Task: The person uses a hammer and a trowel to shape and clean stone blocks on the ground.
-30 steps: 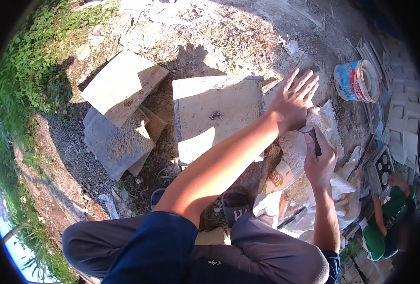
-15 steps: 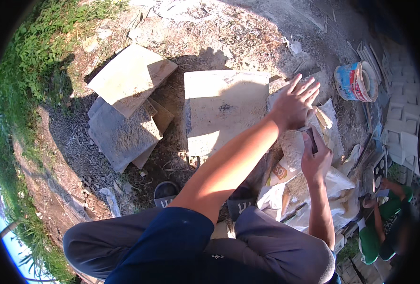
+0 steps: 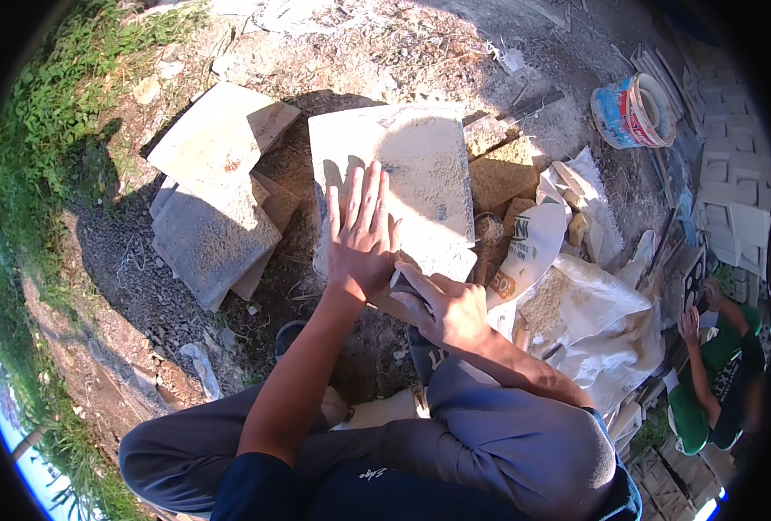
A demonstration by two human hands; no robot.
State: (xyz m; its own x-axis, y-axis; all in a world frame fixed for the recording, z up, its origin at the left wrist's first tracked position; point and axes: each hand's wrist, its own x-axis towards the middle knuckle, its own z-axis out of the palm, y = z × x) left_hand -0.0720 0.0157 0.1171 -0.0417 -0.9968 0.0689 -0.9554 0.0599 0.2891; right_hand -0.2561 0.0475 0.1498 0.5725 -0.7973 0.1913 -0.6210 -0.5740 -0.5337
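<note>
A pale, dusty square slab (image 3: 429, 174) lies on the ground in front of me, part sunlit and part in shadow. My left hand (image 3: 364, 243) is over its near left part, palm down and fingers stretched out; whether the palm presses on it is hidden. Close beside it, my right hand (image 3: 455, 313) is closed around a small, flat, dark tool with a light edge (image 3: 400, 282), mostly covered by the fingers. The tool's tip is by the left hand's heel. A pale flat edge (image 3: 451, 262) shows beyond the right hand; I cannot tell if it is a separate piece.
Stacked square slabs (image 3: 207, 148) lie to the left. A torn white sack (image 3: 607, 295) holding sandy material and a brown slab (image 3: 503, 174) are at right. Farther right stand a blue-and-red bucket (image 3: 633, 111), pale tile stacks (image 3: 737, 191) and another person in green (image 3: 715, 373).
Both hands have moved left from above the sack to the near part of the square slab, the tool still in my right hand. The view has shifted slightly.
</note>
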